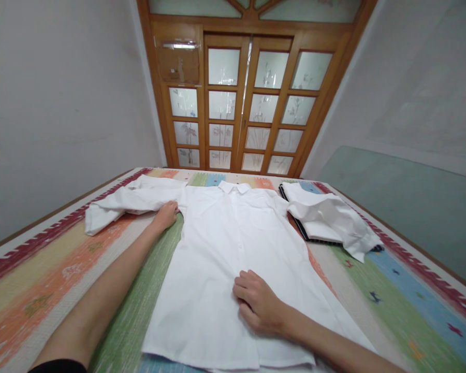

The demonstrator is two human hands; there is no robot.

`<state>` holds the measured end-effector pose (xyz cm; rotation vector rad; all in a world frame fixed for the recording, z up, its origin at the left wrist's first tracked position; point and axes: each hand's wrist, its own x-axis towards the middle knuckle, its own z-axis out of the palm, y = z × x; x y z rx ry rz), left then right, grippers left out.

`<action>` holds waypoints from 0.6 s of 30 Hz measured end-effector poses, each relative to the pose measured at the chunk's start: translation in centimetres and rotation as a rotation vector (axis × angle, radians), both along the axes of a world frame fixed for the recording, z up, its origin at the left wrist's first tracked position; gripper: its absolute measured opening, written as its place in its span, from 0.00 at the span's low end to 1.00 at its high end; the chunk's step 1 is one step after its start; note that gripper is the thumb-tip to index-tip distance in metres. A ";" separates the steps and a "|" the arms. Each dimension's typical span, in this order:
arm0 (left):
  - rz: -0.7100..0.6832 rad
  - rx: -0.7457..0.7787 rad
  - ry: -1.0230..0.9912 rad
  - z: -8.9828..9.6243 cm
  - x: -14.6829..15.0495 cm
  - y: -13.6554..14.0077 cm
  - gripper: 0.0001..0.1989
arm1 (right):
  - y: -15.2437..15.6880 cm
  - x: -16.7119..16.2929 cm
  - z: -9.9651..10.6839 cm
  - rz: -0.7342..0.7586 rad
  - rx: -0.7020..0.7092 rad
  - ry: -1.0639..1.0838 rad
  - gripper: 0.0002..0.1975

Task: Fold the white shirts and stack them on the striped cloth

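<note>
A white collared shirt [217,259] lies spread flat, front side up, collar at the far end and hem towards me. My left hand [168,215] is closed on the shirt's edge where the left-hand sleeve [140,197] meets the body; its fingertips are partly hidden. That sleeve stretches out to the left with creases. Over the lower middle of the shirt front, my right hand [258,303] rests with its fingers curled in. Whether cloth is pinched under those fingers cannot be seen. The right-hand sleeve [334,217] lies crumpled outwards.
Under the shirt is a striped, patterned cloth [73,269] covering the table. A flat stack with black edges [301,228] lies partly beneath the right-hand sleeve. Wooden doors with glass panes [244,103] stand beyond the far edge, with walls on both sides.
</note>
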<state>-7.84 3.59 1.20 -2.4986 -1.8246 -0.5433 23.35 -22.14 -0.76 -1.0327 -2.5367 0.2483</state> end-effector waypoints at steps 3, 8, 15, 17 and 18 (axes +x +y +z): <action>0.024 0.093 -0.017 0.2 0.5 -1.1 0.05 | -0.1 0.0 0.1 -0.005 0.001 -0.006 0.06; 0.096 0.111 -0.045 0.6 1.8 -3.8 0.10 | -0.2 -0.2 0.4 -0.023 -0.003 -0.002 0.06; 0.126 -0.149 -0.380 1.2 3.3 -4.7 0.15 | -0.3 -0.3 0.2 -0.035 0.020 0.011 0.07; 0.166 -0.226 -0.521 1.3 3.5 -4.3 0.14 | -0.3 -0.2 0.1 -0.037 0.035 0.016 0.07; 0.182 -0.288 -0.596 1.4 3.6 -4.0 0.13 | -0.3 -0.3 0.0 -0.037 0.039 0.017 0.07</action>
